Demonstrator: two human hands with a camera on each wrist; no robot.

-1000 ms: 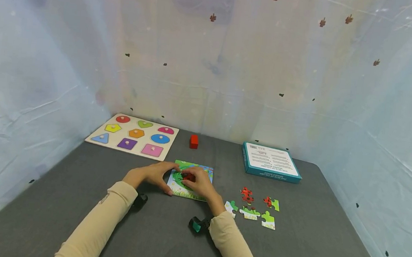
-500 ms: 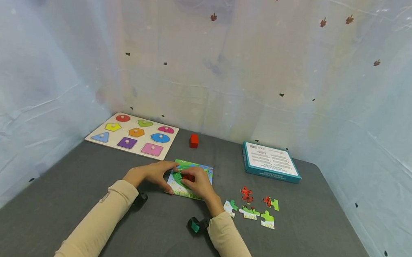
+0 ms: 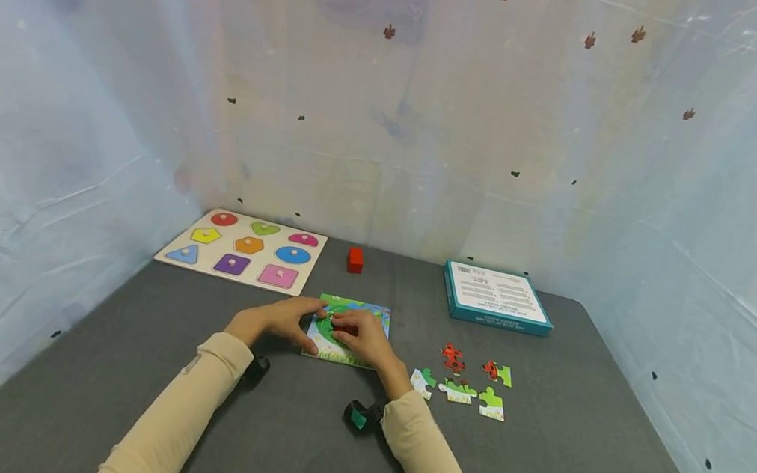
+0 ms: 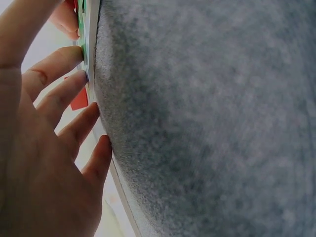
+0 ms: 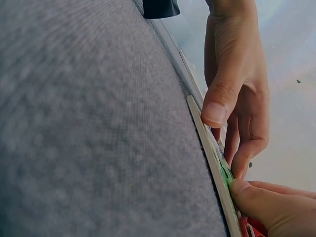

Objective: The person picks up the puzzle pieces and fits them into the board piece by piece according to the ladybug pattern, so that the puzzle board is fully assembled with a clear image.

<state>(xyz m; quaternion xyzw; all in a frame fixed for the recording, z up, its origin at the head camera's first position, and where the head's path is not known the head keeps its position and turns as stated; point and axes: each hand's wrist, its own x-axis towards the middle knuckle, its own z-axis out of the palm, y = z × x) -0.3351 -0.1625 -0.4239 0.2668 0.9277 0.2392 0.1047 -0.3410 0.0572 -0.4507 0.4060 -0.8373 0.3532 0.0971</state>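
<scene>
A small jigsaw board (image 3: 341, 357) with a green and blue picture lies on the grey table between both hands. My left hand (image 3: 279, 323) rests at its left side, thumb by the near left corner and fingertips along the far part. In the left wrist view those fingers (image 4: 64, 96) are spread and fairly straight at the board's edge. My right hand (image 3: 370, 337) pinches a red jigsaw piece (image 5: 254, 228) low over the board, thumb and fingertips close to its surface. Most of this piece is hidden by the fingers.
Several loose jigsaw pieces (image 3: 458, 391) lie right of the board. Behind them is a teal box (image 3: 501, 300). At the back left rests a shape peg puzzle (image 3: 262, 256), with a red block (image 3: 355, 260) beside it. Translucent sheeting (image 3: 386, 154) encloses the table.
The right fingertips have shifted slightly on the board, and less red shows under them. The left hand stays in place.
</scene>
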